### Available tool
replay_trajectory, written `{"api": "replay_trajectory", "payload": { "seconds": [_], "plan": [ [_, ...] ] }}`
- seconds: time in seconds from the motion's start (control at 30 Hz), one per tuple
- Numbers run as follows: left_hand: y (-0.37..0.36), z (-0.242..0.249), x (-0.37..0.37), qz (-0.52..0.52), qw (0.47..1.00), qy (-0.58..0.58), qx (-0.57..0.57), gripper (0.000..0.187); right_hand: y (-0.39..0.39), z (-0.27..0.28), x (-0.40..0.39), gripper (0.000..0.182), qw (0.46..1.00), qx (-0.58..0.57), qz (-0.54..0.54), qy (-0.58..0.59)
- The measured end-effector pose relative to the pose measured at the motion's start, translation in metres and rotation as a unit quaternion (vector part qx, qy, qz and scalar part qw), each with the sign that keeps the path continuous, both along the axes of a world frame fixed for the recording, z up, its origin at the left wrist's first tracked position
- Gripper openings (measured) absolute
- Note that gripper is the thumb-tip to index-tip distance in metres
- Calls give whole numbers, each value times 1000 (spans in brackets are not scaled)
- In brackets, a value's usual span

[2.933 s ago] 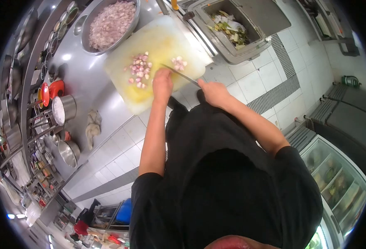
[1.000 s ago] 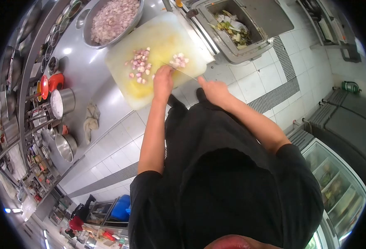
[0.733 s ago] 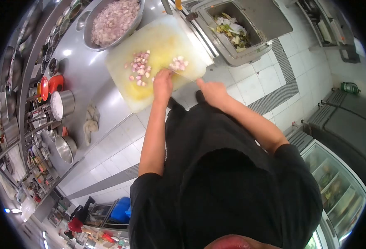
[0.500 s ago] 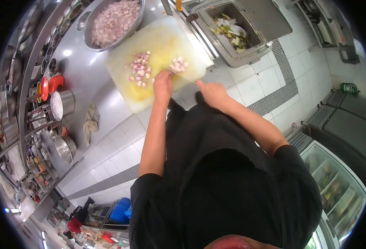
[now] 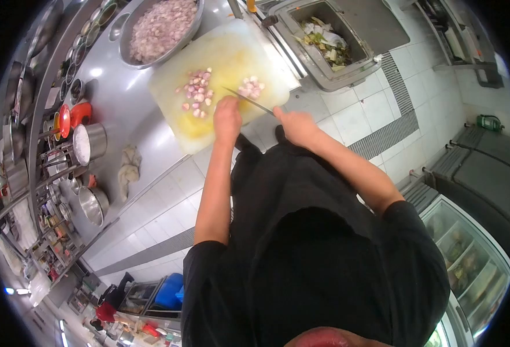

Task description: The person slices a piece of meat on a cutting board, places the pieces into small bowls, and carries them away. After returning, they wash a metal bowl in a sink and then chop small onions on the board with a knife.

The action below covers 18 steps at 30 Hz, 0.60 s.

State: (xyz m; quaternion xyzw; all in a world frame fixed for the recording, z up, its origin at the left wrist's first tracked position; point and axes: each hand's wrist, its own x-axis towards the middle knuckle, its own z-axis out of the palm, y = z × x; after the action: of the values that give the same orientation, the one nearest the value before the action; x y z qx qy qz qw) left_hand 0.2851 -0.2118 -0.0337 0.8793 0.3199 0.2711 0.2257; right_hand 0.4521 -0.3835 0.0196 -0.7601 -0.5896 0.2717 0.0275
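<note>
- The right hand (image 5: pixel 295 124) is clenched around the handle of a knife (image 5: pixel 248 101), whose blade lies across the near part of the cutting board (image 5: pixel 232 55).
- The left hand (image 5: pixel 227 118) rests curled at the board's near edge, just beside the blade; I cannot tell whether it grasps anything.
- Chopped shallot pieces (image 5: pixel 196 95) lie mid-board, with a smaller heap (image 5: pixel 250 88) beyond the blade.
- The board sits on the steel worktop (image 5: pixel 122 104), near its front edge.
- A bowl of chopped shallots (image 5: pixel 159 26) stands behind the board.

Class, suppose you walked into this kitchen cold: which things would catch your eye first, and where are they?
First, the pale cutting board on the steel counter, scattered with pinkish chopped pieces. The right hand has its grip on a knife angled over the board, while the left hand rests at the board's near edge. Beyond it sits a big metal bowl of chopped bits, and an open bin of scraps stands to the right.
</note>
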Motion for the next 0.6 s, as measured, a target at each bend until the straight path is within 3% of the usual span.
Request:
{"api": "replay_trajectory", "payload": {
  "seconds": [0.07,0.13,0.17,0.23,0.33,0.43,0.6],
  "plan": [
    [4,13,-10,21,1000,-1,18,16,-5,13,0,34,1000,27,-3,16],
    [9,24,-26,108,992,-7,68,17,-14,6,-1,34,999,5,2,33],
    [12,22,-32,107,992,-5,68,17,-18,3,-2,34,999,-17,8,46],
    [15,18,-37,67,994,32,-77,11,-18,-6,2,35,999,-23,-5,36],
    [9,19,-26,-9,997,6,-70,13,-16,-14,5,36,999,-14,-16,29],
    [-2,16,-5,24,989,17,-145,13,-13,-6,6,36,1000,1,-11,17],
    [0,11,2,11,993,2,-121,12,-15,24,-2,35,999,-8,13,-31]
  ]
}}
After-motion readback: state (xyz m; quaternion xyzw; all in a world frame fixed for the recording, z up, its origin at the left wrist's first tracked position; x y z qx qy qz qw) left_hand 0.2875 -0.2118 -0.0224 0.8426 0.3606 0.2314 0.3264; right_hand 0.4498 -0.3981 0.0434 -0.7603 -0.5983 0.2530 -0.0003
